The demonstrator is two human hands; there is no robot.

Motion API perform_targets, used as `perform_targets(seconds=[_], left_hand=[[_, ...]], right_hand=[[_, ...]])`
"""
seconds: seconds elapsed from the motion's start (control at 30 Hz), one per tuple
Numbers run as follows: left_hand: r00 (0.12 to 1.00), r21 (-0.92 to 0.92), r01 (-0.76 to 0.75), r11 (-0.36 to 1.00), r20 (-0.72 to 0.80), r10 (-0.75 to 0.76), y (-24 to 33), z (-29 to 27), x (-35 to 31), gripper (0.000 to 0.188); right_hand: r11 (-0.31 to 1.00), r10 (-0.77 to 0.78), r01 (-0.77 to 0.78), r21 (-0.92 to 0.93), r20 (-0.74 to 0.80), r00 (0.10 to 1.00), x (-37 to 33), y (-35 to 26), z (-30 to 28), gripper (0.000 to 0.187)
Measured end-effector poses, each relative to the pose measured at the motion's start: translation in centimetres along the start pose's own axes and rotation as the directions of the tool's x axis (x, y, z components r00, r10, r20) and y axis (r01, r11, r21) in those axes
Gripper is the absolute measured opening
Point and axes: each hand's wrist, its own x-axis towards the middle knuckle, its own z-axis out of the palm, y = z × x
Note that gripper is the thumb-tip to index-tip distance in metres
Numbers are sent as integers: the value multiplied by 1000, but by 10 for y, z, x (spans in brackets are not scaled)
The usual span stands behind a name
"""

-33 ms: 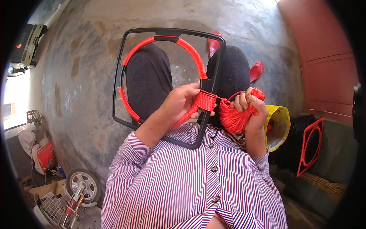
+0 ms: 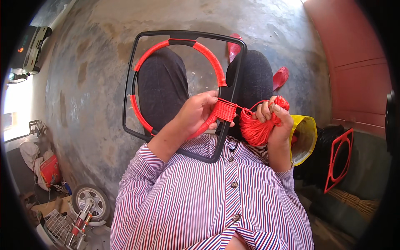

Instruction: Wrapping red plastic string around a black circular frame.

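Observation:
A black square frame (image 2: pixel 187 33) with a ring inside it rests tilted across my lap. Red cord (image 2: pixel 211 58) is wrapped tightly round much of the ring, with bare black stretches at the top and left. My left hand (image 2: pixel 199 110) grips the wrapped ring beside the frame's right bar, where wide loops of cord (image 2: pixel 225 110) go over that bar. A bundle of red cord (image 2: pixel 259 127) is clenched in my right hand (image 2: pixel 278 118), just right of the frame. One strand runs from the bundle to the loops. Some fingertips of my left hand are hidden behind the ring.
A yellow bag (image 2: pixel 304 141) stands open at my right, near a red square frame (image 2: pixel 338 160) and dark stacked material. At lower left are a wheel (image 2: pixel 90 203) and a wire basket (image 2: pixel 58 227). A red door (image 2: pixel 354 62) stands at far right; red shoes (image 2: pixel 281 78) show beyond my knees.

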Motion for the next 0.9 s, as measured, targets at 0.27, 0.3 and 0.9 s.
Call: perform_targets(seconds=[0.27, 0.3, 0.9], left_hand=[[1000, 0, 0, 1000, -11, 0, -2, -2, 3, 38], [1000, 0, -4, 1000, -19, 4, -3, -3, 3, 37], [990, 122, -99, 988, -92, 111, -7, 7, 2, 6]], right_hand=[[999, 36, -35, -33, 5, 999, -4, -2, 3, 17], [998, 39, -38, -56, 16, 999, -5, -2, 3, 17], [956, -14, 52, -288, 134, 991, -14, 4, -5, 16]])
